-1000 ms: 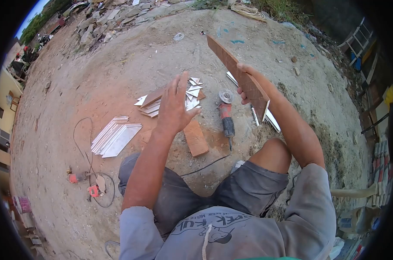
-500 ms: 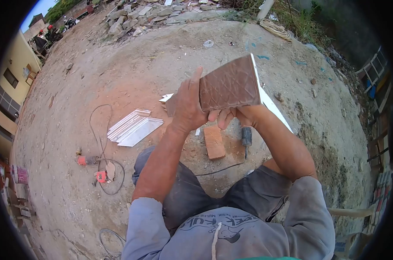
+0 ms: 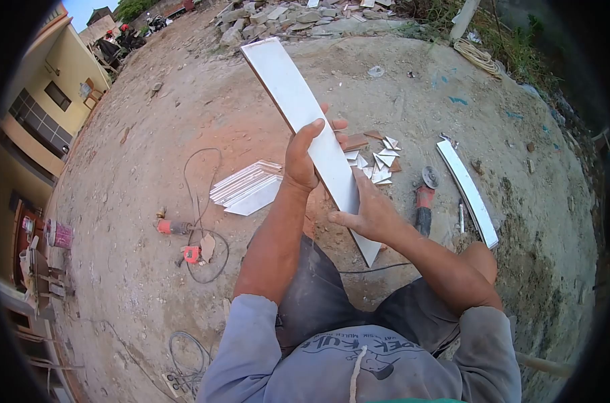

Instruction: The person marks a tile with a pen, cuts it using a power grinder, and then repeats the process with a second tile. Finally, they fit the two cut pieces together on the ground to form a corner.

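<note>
A long tile strip [image 3: 311, 111], white side toward me with a brownish edge, is held tilted in front of me. Its far end points up and left, and its near end tapers to a point above my lap. My left hand [image 3: 306, 153] grips it around the middle, thumb on the white face and fingertips showing past the far edge. Lower down, my right hand [image 3: 371, 209] holds the strip, thumb and fingers spread across it. Beyond the right hand, an angle grinder [image 3: 424, 200] lies on the ground with its disc away from me.
Stacked cut tile pieces [image 3: 251, 188] lie left of the strip, and broken tile offcuts [image 3: 384, 161] beyond it. Another white strip [image 3: 467, 191] rests at right beside a thin pen-like stick [image 3: 461, 216]. A corded red power tool [image 3: 174, 227] lies left. Rubble [image 3: 285, 20] is piled far ahead.
The strip has turned from its brown patterned face to its white face and now slants up-left. Both hands have shifted their grip. My view has swung left, uncovering the grinder and offcuts.
</note>
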